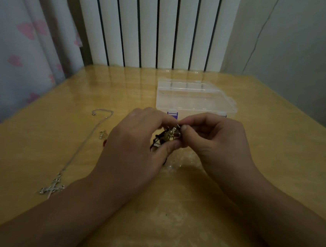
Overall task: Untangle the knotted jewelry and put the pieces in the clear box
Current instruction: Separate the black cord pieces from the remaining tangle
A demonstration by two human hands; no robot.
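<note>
A knot of jewelry (170, 135), gold pieces with pale beads and a dark cord, hangs between both hands just above the table. My left hand (135, 142) pinches it from the left, thumb under the clump. My right hand (213, 138) pinches a gold piece at its top right. The clear box (194, 98), lid shut, with purple clasps, stands right behind the hands. A silver chain with a cross pendant (52, 188) lies stretched out on the table at the left. Small gold pieces (102, 134) lie beside my left hand.
The yellow wooden table (171, 210) has a glossy top. A white radiator (155, 26) stands behind its far edge, a curtain with pink hearts (19, 45) at the left, a wall at the right. Something clear and shiny lies on the table under the hands.
</note>
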